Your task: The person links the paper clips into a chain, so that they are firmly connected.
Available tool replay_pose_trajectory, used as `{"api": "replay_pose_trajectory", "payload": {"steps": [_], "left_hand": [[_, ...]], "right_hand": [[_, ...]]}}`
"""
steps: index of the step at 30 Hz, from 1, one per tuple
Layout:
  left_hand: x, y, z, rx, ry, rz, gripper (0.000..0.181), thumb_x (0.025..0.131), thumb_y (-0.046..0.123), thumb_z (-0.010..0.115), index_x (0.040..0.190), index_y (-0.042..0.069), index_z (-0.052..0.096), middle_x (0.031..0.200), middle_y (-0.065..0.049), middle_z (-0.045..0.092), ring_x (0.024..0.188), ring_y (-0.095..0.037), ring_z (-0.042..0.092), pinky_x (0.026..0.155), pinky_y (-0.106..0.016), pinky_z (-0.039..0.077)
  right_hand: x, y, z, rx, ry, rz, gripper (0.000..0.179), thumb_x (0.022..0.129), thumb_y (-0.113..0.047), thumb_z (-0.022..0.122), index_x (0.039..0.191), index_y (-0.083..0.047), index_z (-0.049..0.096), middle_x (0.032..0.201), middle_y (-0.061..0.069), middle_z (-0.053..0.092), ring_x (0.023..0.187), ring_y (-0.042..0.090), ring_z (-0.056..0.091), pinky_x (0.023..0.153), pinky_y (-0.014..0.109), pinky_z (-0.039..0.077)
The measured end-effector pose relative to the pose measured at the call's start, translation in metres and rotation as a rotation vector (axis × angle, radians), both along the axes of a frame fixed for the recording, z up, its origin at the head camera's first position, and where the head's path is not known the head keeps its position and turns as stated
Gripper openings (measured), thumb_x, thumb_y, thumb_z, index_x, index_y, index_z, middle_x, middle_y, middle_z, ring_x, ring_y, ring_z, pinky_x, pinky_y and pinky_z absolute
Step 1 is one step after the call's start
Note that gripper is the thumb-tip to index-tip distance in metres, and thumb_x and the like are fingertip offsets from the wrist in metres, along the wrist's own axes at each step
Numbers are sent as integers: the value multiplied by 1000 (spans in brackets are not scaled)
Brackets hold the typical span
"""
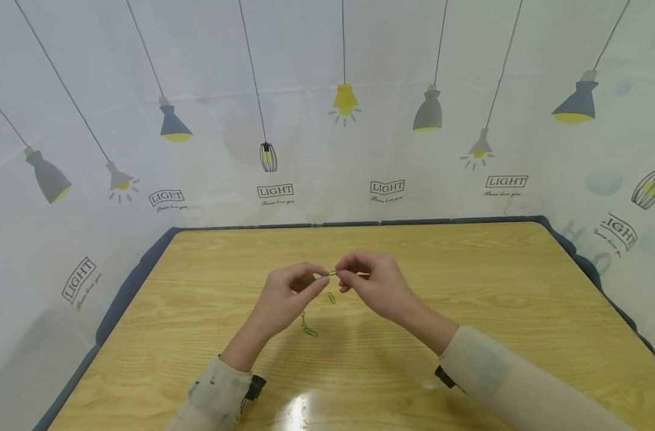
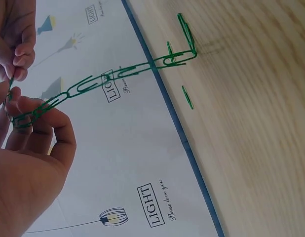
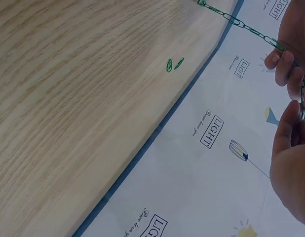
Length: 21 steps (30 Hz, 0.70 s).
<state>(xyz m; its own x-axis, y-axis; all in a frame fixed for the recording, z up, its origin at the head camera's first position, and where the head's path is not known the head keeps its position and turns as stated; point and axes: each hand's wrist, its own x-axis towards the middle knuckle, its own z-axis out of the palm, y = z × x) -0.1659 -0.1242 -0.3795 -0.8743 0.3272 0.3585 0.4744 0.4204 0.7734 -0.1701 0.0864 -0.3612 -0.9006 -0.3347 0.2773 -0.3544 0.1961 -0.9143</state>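
Above the middle of the table, my left hand pinches a chain of green paper clips near its upper end. From those fingers the chain hangs down, its lower end touching the wooden surface. Facing it, my right hand pinches a green paper clip between thumb and fingertips, right at the left fingertips. The fingers partly cover the spot where the two hands meet. Two loose green paper clips lie on the table below, one upright-looking oval and one slimmer.
The wooden table has a dark blue edge along its back and sides. Behind it hangs a white sheet printed with lamps and lettering. A glare spot shows near the front of the tabletop.
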Motion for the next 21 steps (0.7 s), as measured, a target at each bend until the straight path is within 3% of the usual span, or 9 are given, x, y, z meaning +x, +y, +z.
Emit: {"api": "replay_pose_trajectory", "payload": {"steps": [10, 15, 21], "left_hand": [[-1, -1, -1, -19, 76, -18, 21, 97, 31, 62, 105, 16, 73, 93, 2, 73, 72, -7, 64, 67, -25, 56], [-3, -2, -1, -13, 104, -5, 19, 97, 30, 63, 104, 16, 74, 95, 2, 74, 74, -7, 65, 69, -25, 57], [-4, -3, -4, 2, 123, -1, 16, 97, 27, 64, 102, 17, 74, 92, 3, 74, 71, -4, 64, 65, -24, 57]], "right_hand": [[0, 0, -5, 66, 12, -1, 8, 96, -14, 63, 101, -8, 66, 93, 8, 66, 80, 26, 64, 69, 27, 59], [-11, 2, -4, 52, -49, -59, 16, 100, -24, 59, 107, -13, 66, 95, 8, 66, 81, 26, 64, 69, 28, 58], [-32, 2, -4, 107, -70, -98, 15, 100, -25, 58, 109, -16, 65, 95, 6, 66, 81, 26, 64, 69, 34, 57]]}}
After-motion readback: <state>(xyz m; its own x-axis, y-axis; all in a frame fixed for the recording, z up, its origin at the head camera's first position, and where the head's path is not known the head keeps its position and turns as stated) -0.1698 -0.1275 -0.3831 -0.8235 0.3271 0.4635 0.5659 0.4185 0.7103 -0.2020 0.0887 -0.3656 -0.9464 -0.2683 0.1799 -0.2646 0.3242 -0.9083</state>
